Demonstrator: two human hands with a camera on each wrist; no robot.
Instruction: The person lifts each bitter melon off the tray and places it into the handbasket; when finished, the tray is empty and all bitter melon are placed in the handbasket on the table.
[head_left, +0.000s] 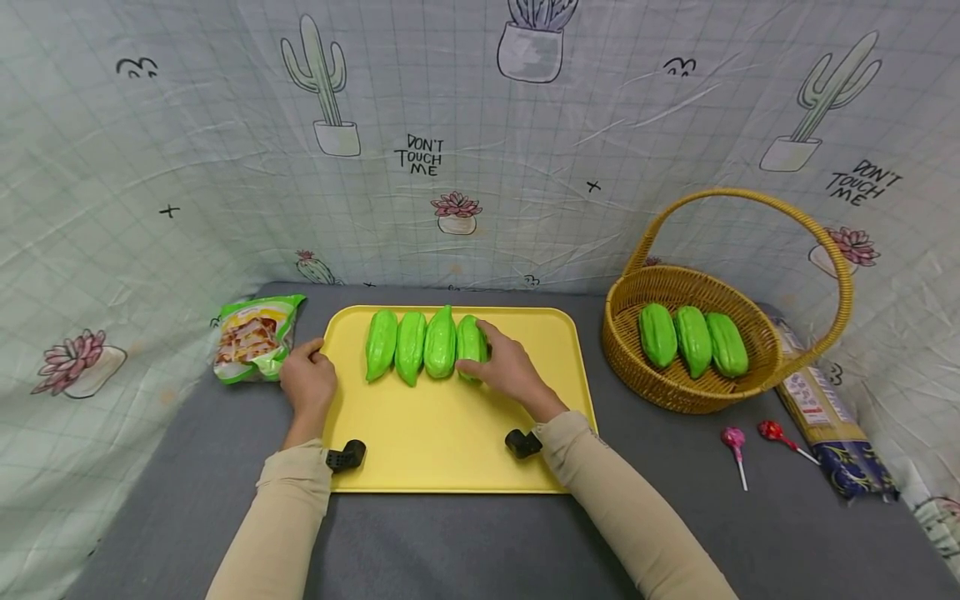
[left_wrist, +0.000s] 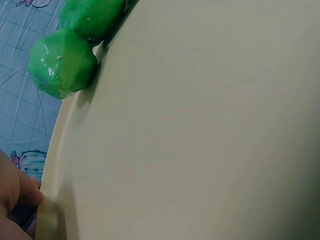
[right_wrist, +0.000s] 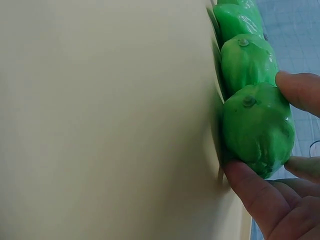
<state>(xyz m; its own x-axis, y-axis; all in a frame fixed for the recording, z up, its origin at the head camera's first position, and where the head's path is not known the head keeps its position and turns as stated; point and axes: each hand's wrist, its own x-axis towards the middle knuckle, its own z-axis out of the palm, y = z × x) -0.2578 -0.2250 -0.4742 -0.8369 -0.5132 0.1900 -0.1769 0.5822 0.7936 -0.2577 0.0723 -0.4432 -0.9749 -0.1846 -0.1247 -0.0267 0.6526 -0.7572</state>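
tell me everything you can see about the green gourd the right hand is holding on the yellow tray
The green gourd is glossy, ridged and plastic-looking, with a small stem dimple at its near end. It lies lengthwise on the yellow tray, last on the right in a row of four, seemingly touching its neighbour. The right hand grips it, thumb on one side, fingers over the top.

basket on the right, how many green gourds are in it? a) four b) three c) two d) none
b: the head view shows three green gourds lying side by side inside the wicker basket, while four more sit in a row on the yellow tray, where the right hand grips the rightmost one.
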